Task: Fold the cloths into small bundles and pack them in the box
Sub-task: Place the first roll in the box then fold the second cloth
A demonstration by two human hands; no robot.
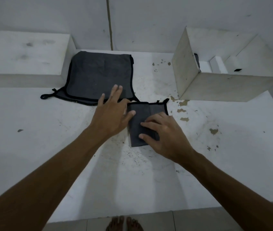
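The folded cloth [140, 124] is dark grey with a black border. The stack of cloths [99, 77] near the back edge of the counter has the same dark grey with black trim and a black loop at one corner. The counter [40, 139] is white, with brownish spots where the paint is chipped. The box [216, 85] is off-white with small dark marks. The block [24, 52] at the back left corner is white with faint grey stains.

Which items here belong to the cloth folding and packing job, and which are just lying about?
Job:
- folded cloth, under both hands
- right hand, pressing it flat
- left hand, thumb on its edge
- stack of unfolded cloths
- open box

Lying about:
- white block, left
- white pieces inside the box
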